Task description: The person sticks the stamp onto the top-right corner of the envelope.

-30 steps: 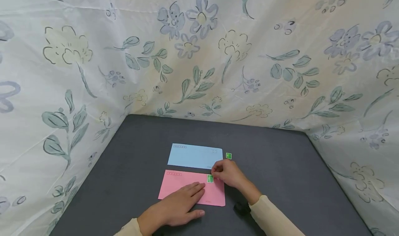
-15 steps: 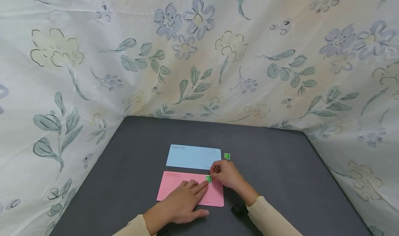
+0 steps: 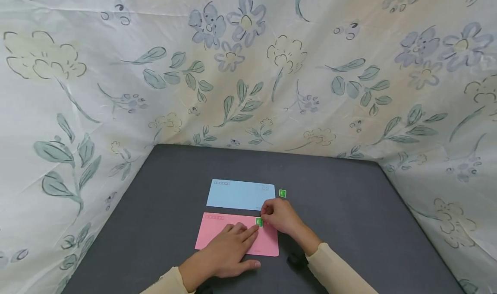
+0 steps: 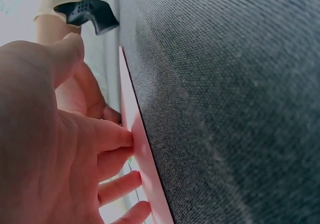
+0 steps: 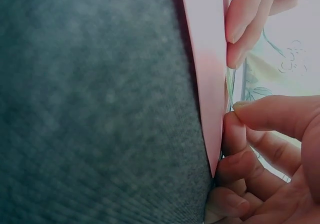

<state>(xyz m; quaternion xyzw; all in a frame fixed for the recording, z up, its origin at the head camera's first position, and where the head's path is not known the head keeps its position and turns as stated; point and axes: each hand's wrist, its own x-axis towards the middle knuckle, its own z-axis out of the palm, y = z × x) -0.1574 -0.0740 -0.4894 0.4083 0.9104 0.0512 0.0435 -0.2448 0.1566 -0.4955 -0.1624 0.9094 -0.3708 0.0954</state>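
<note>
A pink envelope (image 3: 214,230) lies on the dark table, with a small green stamp (image 3: 259,221) at its upper right corner. My left hand (image 3: 229,253) rests with fingers spread over the envelope's lower part, index fingertip right at the stamp's lower edge. At the stamp's right edge, my right hand (image 3: 285,218) pinches it between thumb and curled index finger. The right wrist view shows the stamp (image 5: 229,86) edge-on, slightly raised at the pinched side. Part of the envelope is hidden under the left hand.
A light blue envelope (image 3: 240,194) lies just beyond the pink one. Another green stamp (image 3: 282,193) is on the table to its right. Floral cloth (image 3: 240,91) stands around the dark grey tabletop (image 3: 330,190). A black wrist device (image 3: 297,259) sits under the right wrist.
My left hand has slid a little up and right, bringing its index fingertip to the stamp. The right hand keeps its pinch at the stamp's edge; the head view has shifted slightly.
</note>
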